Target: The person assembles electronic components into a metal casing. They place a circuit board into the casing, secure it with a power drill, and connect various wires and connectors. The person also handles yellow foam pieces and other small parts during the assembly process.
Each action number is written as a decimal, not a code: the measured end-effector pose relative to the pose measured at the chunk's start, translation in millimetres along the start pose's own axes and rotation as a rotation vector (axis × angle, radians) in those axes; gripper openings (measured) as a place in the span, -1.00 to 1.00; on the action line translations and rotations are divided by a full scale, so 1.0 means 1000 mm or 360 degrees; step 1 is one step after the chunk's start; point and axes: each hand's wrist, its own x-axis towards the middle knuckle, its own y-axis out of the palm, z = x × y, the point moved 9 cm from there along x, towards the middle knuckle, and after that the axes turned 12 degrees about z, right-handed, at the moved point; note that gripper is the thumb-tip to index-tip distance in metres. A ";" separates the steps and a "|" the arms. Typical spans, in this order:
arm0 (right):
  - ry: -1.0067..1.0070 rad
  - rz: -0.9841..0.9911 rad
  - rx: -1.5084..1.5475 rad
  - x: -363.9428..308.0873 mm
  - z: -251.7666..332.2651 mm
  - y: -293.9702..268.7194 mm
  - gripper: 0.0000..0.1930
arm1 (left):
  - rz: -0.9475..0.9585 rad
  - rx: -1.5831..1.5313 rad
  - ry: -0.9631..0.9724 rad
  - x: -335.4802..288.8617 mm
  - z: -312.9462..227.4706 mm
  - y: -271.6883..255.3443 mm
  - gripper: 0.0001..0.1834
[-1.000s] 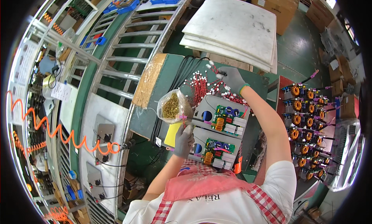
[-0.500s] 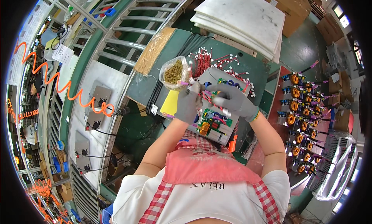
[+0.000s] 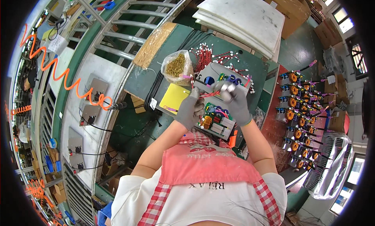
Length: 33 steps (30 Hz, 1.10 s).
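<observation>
A red twisted cable [image 3: 211,94] stretches between my gloved hands above a grey metal chassis. My left hand [image 3: 190,108] is closed on its left end, and my right hand [image 3: 235,102] has its fingers curled around the other end. Beneath them a green circuit board [image 3: 215,118] with a copper coil sits on the chassis, partly covered by my hands. Behind it, more board parts with dark blue round components [image 3: 209,81] show. A dark lead with a purple sleeve [image 3: 186,76] lies just beyond my left hand.
A clear bag of small brass pieces [image 3: 175,66] and a yellow pad [image 3: 172,97] stand left of the chassis. Red cables with white connectors [image 3: 204,58] are heaped behind it. Several coil assemblies [image 3: 291,103] fill the right bench; a roller conveyor [image 3: 134,26] runs at left.
My right hand has turned, its fingers now curled upward around the cable. The red cable is drawn more level between my hands. The view has shifted slightly.
</observation>
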 end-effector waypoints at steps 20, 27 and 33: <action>0.1843 0.1145 -0.2534 0.025 -0.195 -0.077 -0.74 | -0.0274 0.0086 -0.0022 -0.079 0.003 -0.128 -0.65; 0.1861 0.1057 -0.2532 0.026 -0.190 -0.076 -0.72 | -0.0269 0.0112 -0.0039 -0.077 0.006 -0.143 -0.69; 0.1820 0.1115 -0.2539 0.022 -0.195 -0.084 -0.75 | -0.0293 0.0162 -0.0069 -0.067 0.001 -0.139 -0.69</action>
